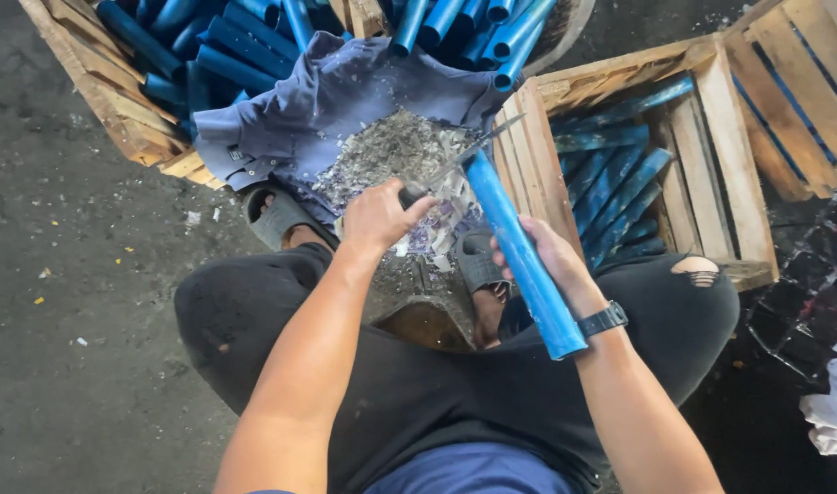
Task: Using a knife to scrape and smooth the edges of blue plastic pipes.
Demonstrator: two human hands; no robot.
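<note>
My left hand (377, 218) is closed on the handle of a knife (464, 157), and its blade rests against the top end of a blue tube (503, 209). My right hand (548, 256), with a black watch on the wrist, grips that tube around its middle and holds it slanted over my knees. Beneath the blade lies a pile of grey and white shavings (391, 151) on a blue-grey cloth (318, 101).
A wooden crate (117, 119) at the back left holds several blue tubes (208, 50). Another wooden crate (720, 155) on the right holds several scraped, duller tubes (611, 183). My sandalled foot (277, 218) rests on dark concrete. White crumpled material (835, 412) lies far right.
</note>
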